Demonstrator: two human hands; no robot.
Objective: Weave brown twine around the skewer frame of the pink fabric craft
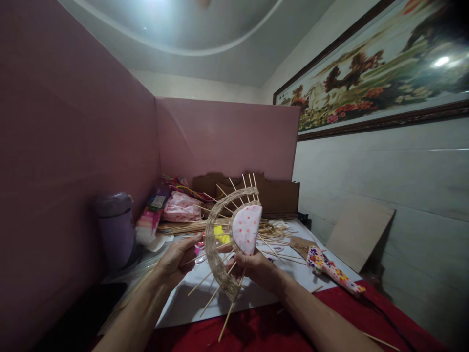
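a framed picture of horses (381, 80) on the pale wall (421, 181), pink panels (227, 137) at left and at back, a purple container (116, 234) near the left panel, a board (358, 232) leaning at right

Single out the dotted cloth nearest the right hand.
The half-round pad, its lower tip at the right hand; the other dotted cloth lies crumpled farther back, to the left.

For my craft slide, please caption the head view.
Right hand gripping a half-round woven stick frame with a dotted pad, left hand at its rim, above a table.
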